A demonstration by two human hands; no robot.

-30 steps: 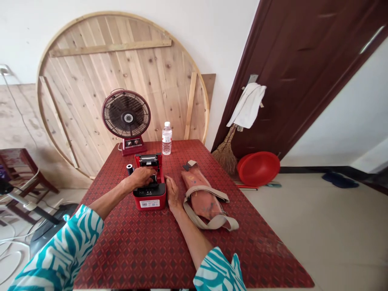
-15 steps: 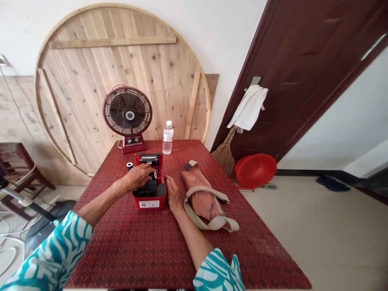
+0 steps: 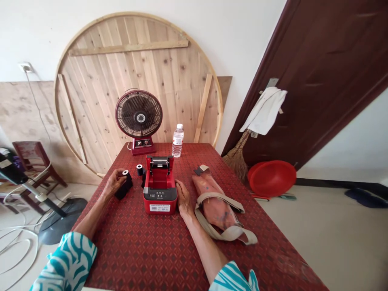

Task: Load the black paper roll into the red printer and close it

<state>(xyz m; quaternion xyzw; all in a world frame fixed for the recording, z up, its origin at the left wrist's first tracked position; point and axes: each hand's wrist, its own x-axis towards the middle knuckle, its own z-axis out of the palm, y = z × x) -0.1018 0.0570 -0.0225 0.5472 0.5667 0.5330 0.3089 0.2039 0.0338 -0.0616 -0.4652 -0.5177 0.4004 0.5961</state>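
Observation:
A small red and black label printer (image 3: 160,194) stands on the table with its lid raised and its red inner bay exposed. My left hand (image 3: 114,184), left of the printer, is closed on a black roll (image 3: 123,188) with a white core, low over the tabletop; I cannot tell whether the roll touches it. Another black roll (image 3: 139,169) with a white core stands upright just beyond. My right hand (image 3: 184,199) lies along the printer's right side, fingers stretched and touching the casing.
A red fan (image 3: 142,147) and a water bottle (image 3: 178,141) stand at the back of the patterned table (image 3: 145,254). To the right lies an orange-pink bag (image 3: 214,200) with a beige strap. Red basins (image 3: 274,180) and a broom (image 3: 238,159) are beyond the right edge.
My left hand has moved from over the printer's bay out to the left, carrying a black roll. The bay now shows bare. My right hand stays at the printer's side.

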